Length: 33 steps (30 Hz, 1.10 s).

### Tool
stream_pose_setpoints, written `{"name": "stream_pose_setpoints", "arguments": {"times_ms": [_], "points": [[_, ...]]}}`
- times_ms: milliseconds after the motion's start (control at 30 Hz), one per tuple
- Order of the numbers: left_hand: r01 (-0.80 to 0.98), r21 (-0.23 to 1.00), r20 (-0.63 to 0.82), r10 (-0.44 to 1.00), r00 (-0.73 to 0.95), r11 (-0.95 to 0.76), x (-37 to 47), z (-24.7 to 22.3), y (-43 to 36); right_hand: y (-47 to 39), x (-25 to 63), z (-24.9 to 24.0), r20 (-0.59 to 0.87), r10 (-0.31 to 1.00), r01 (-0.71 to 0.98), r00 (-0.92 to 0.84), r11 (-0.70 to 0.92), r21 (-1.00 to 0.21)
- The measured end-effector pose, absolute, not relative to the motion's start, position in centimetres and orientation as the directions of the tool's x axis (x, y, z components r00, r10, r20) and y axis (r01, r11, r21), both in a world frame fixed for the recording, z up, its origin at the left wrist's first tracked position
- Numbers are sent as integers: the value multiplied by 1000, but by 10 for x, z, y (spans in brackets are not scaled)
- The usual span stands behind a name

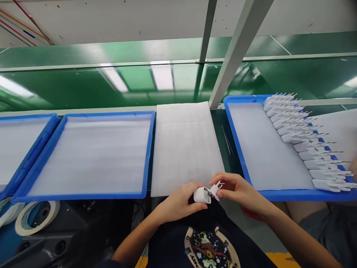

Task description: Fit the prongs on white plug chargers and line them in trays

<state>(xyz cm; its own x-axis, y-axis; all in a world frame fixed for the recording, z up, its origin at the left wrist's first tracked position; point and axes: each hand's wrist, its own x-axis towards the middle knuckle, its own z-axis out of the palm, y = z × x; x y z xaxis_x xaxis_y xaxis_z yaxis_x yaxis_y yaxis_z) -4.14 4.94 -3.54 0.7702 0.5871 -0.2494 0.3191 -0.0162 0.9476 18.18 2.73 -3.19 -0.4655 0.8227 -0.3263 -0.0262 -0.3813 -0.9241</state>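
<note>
**Head view: two hands on one white plug**

Head view, nearest: the left hand (178, 203) grips a white charger shell (201, 195) while the right hand (239, 190) pinches its pronged plug piece (216, 188), steadying both over the lap. Beyond lie a foam sheet (184, 145), an empty blue tray (92, 154) and a tray of finished plugs (304, 141).

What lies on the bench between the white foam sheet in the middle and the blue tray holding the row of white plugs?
In the head view, thin metal tweezers lie on the dark green strip between the foam sheet and the blue tray; nothing else shows there.
</note>
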Motion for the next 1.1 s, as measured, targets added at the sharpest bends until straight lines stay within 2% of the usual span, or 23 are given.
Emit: {"name": "stream_pose_setpoints", "arguments": {"times_ms": [167,300,467,633,733,967,1100], "points": [[315,946,-220,568,793,-73,-40,-41,50,26,183,-22,-258,863,183,-434,-196,-963],[324,937,-200,558,805,-131,-41,-42,51,27,183,-20,-203,885,315,-419,-68,-947],[341,922,-186,563,805,-183,-42,-43,49,31,180,-19,-252,862,392,-439,-68,-918],[324,895,-96,576,812,-307,-42,-47,42,31,178,-17,-327,820,457,-469,-91,-885],[347,861,-69,592,803,-371,-41,-46,40,27,175,-14,-332,804,497,-494,-53,-866],[306,750,168,616,769,-587,-38,-41,32,12,166,-12,-149,850,535,-506,173,-827],[322,731,266,686,677,-601,-35,-32,23,9,161,-3,-48,869,525,-493,253,-812]]}}
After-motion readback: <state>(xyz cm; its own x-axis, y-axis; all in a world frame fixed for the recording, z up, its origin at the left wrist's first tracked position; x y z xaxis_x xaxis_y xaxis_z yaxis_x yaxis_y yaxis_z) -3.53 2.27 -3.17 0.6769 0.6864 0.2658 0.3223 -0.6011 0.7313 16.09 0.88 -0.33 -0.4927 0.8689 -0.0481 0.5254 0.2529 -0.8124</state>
